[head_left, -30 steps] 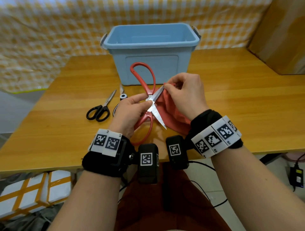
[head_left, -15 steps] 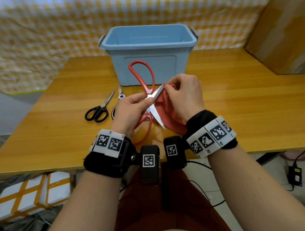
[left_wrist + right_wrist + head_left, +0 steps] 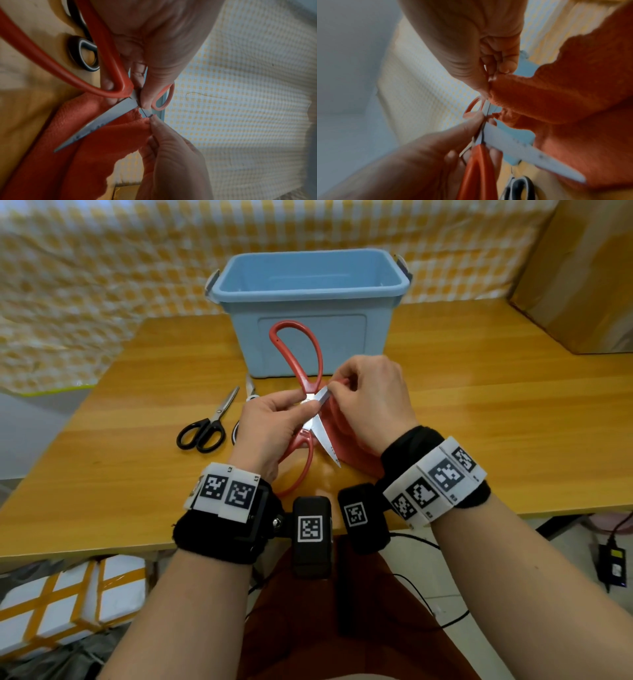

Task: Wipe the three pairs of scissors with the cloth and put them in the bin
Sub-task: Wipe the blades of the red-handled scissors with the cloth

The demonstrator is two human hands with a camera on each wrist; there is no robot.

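Observation:
My left hand (image 3: 274, 419) pinches the red-handled scissors (image 3: 301, 350) at the pivot and holds them spread wide above the table. One blade (image 3: 325, 443) points toward me; the other runs right into the red cloth (image 3: 346, 440). My right hand (image 3: 370, 395) pinches the cloth (image 3: 96, 146) around that blade (image 3: 487, 106), close to the pivot. The black-handled scissors (image 3: 205, 429) lie on the table to the left. A third pair (image 3: 250, 392) lies mostly hidden behind my left hand, its black-and-white handle (image 3: 84, 54) showing in the left wrist view. The blue bin (image 3: 308, 299) stands behind.
The wooden table (image 3: 496, 405) has bare surface right of the bin and along its left side. A cardboard box (image 3: 589, 275) stands at the far right. A yellow checked cloth (image 3: 102, 268) hangs behind the table. White boxes (image 3: 68, 597) sit on the floor, lower left.
My right hand has slid the cloth along the blade toward the pivot, so less of that blade shows. The left hand keeps its hold on the red scissors.

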